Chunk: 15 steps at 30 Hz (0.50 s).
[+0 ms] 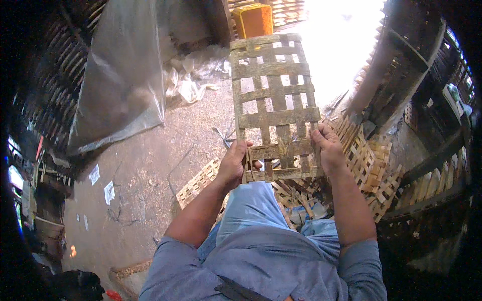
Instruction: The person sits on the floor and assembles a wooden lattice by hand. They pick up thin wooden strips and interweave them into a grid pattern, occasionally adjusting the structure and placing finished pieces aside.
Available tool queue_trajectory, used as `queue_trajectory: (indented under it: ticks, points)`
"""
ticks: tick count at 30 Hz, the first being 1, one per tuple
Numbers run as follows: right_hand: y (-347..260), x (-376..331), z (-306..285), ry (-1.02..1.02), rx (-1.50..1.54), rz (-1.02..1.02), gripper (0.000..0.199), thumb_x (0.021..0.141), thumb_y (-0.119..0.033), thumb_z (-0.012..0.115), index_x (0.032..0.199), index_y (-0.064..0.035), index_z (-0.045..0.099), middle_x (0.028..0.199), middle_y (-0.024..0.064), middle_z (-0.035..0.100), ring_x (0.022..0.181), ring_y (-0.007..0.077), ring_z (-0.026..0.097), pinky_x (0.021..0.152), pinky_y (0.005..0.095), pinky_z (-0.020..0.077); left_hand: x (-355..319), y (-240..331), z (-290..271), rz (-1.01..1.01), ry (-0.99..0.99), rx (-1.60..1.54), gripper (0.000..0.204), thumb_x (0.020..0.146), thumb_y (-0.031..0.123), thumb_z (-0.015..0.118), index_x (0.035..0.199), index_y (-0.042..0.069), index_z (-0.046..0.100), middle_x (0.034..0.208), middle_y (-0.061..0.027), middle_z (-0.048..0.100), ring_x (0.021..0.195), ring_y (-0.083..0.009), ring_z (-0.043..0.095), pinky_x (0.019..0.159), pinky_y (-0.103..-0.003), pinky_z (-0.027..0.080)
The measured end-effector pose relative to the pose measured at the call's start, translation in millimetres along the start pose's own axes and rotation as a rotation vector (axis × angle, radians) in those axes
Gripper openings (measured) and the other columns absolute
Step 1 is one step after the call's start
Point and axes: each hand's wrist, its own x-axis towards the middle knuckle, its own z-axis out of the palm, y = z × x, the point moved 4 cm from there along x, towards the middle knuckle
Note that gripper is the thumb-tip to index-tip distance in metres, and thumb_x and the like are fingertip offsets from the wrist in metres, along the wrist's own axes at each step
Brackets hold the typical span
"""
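Observation:
A long rectangular woven bamboo panel, brown and weathered with open square gaps, is held up in front of me. My left hand grips its left edge near the lower end, thumb on the near face. On the opposite edge, slightly higher, my right hand is closed with the thumb on the rim. The panel stands over my lap, its far end reaching toward the bright doorway. Most fingers of both hands are hidden behind it.
Paler woven panels lie piled to the right, and another sits by my left forearm. Grey plastic sheeting hangs at the left. A yellow-orange container stands at the back. Crumpled white plastic and paper scraps litter the floor.

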Motion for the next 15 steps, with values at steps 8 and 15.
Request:
queue_trajectory:
  ticks: [8, 15]
  points:
    - [19, -10, 18, 0.08, 0.091, 0.063, 0.029, 0.102, -0.02, 0.051, 0.123, -0.0011, 0.059, 0.107, 0.0009, 0.063, 0.096, 0.0107, 0.056, 0.088, 0.0258, 0.0441, 12, -7, -13, 0.041, 0.116, 0.118, 0.025, 0.105, 0.035, 0.041, 0.103, 0.014, 0.054, 0.077, -0.0013, 0.051, 0.054, -0.0086, 0.043, 0.047, -0.024, 0.037]
    - [20, -14, 22, 0.1, 0.0, 0.059, 0.033, 0.1, -0.022, 0.055, 0.122, 0.0023, 0.059, 0.111, 0.0035, 0.063, 0.102, 0.0123, 0.056, 0.092, 0.028, 0.0429, 15, -19, -18, 0.089, 0.189, 0.304, 0.021, 0.104, 0.031, 0.043, 0.103, 0.015, 0.055, 0.079, 0.0001, 0.05, 0.057, -0.008, 0.041, 0.047, -0.024, 0.035]
